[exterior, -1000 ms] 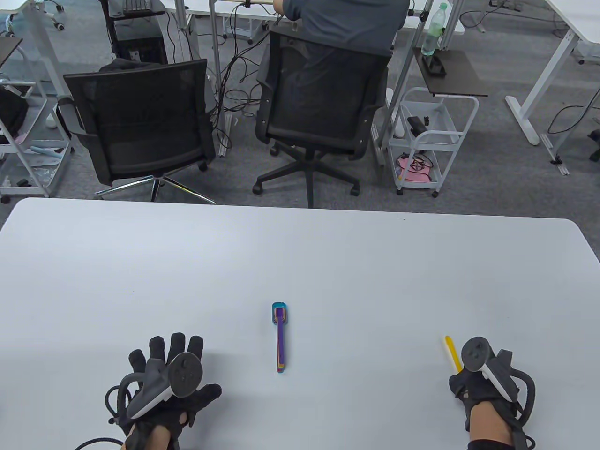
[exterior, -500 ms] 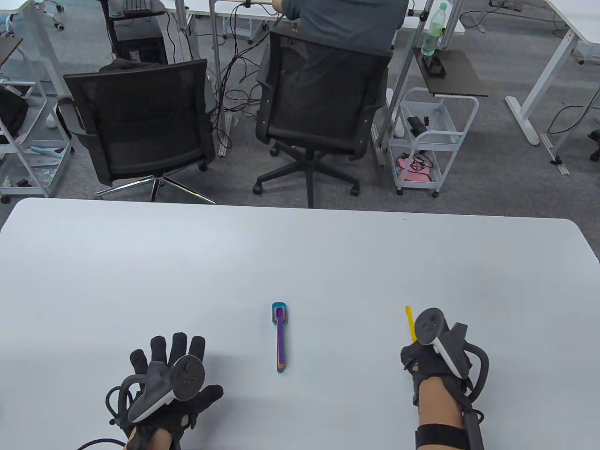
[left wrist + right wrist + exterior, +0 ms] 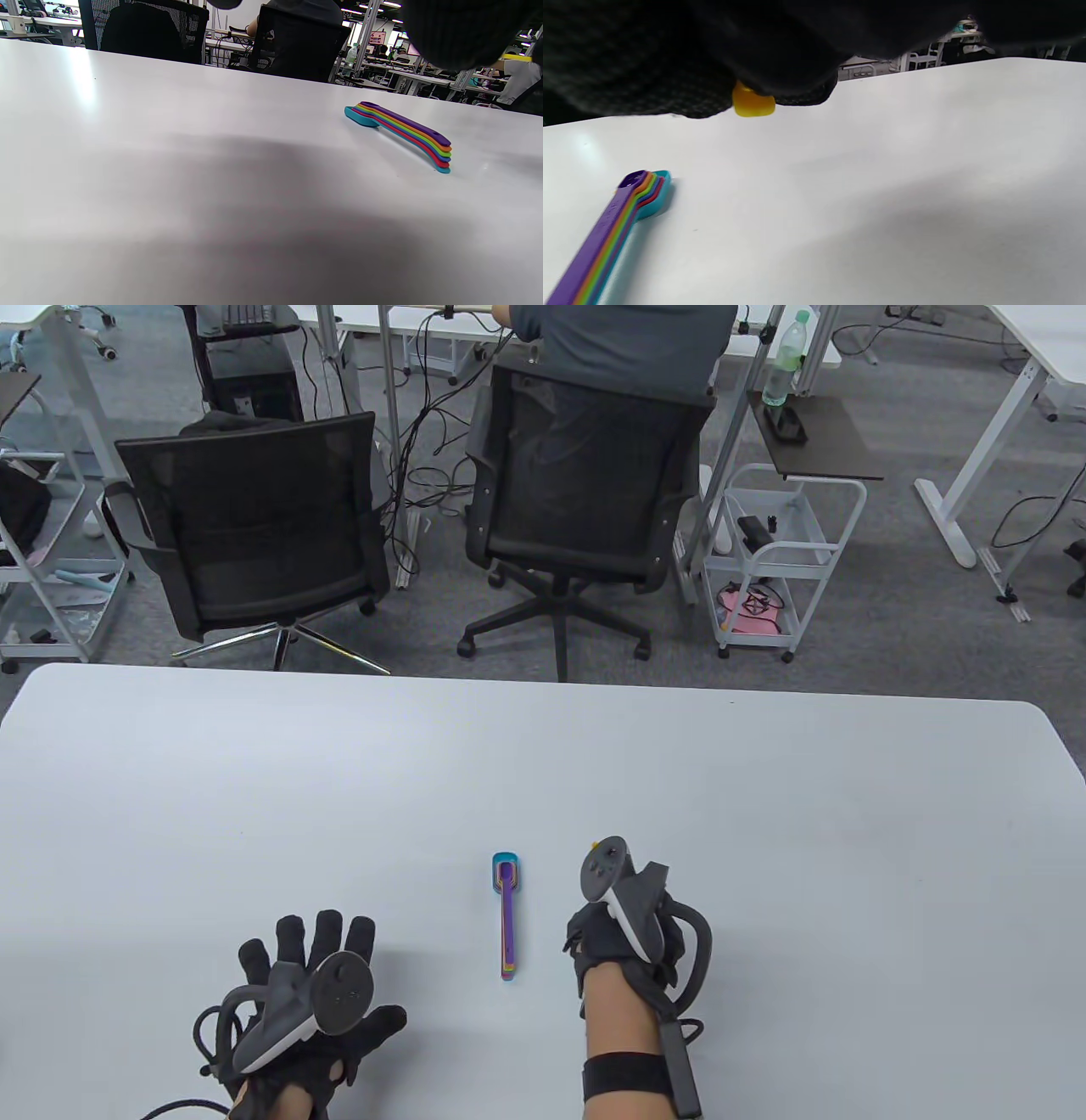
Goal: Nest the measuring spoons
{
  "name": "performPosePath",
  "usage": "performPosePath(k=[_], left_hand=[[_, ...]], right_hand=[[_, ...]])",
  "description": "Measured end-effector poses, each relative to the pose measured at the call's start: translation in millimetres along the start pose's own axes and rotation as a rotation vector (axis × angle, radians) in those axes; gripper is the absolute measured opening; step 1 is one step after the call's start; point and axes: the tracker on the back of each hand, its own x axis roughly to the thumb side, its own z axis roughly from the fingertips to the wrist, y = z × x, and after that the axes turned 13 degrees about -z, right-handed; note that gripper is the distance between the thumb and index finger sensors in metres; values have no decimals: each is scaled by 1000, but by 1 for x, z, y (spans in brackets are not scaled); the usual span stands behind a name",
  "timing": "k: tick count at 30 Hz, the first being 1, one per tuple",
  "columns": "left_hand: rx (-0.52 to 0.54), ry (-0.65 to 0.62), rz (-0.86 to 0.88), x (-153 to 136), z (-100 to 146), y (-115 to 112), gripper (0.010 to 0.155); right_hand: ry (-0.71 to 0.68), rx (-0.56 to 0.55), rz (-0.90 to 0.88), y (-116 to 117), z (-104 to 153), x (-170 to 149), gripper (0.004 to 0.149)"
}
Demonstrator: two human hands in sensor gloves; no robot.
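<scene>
A nested stack of coloured measuring spoons point(image 3: 506, 914), purple on top and teal at the bottom, lies on the white table point(image 3: 543, 780). It also shows in the left wrist view point(image 3: 403, 133) and the right wrist view point(image 3: 611, 235). My right hand point(image 3: 619, 929) holds a yellow measuring spoon point(image 3: 596, 843) just right of the stack; its yellow end point(image 3: 753, 103) pokes out under the gloved fingers point(image 3: 780, 63). My left hand point(image 3: 314, 993) rests flat on the table, fingers spread, left of the stack and holding nothing.
Two black office chairs point(image 3: 254, 517) and a seated person point(image 3: 619, 339) are beyond the table's far edge. A white cart point(image 3: 776, 560) stands at the back right.
My right hand has carried the yellow spoon leftward and slightly away from me, from the table's right side to just beside the stack. The left hand and the stack have stayed in place.
</scene>
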Motion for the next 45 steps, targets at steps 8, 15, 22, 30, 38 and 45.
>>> performPosePath(k=[8, 15, 22, 30, 38, 45], left_hand=[[-5, -10, -8, 3, -1, -1, 108], [-6, -14, -8, 4, 0, 0, 107], [-7, -14, -11, 4, -1, 0, 107], [-11, -14, -18, 5, -1, 1, 107], [-15, -12, -14, 4, -2, 1, 107], [-18, -13, -13, 4, -2, 2, 107]], right_hand=[[-33, 39, 24, 31, 8, 38, 58], [-33, 71, 28, 55, 9, 51, 59], [-29, 95, 39, 67, 4, 54, 59], [-28, 102, 53, 76, -3, 56, 59], [-28, 113, 61, 84, -7, 56, 58], [-28, 118, 59, 82, -5, 56, 58]])
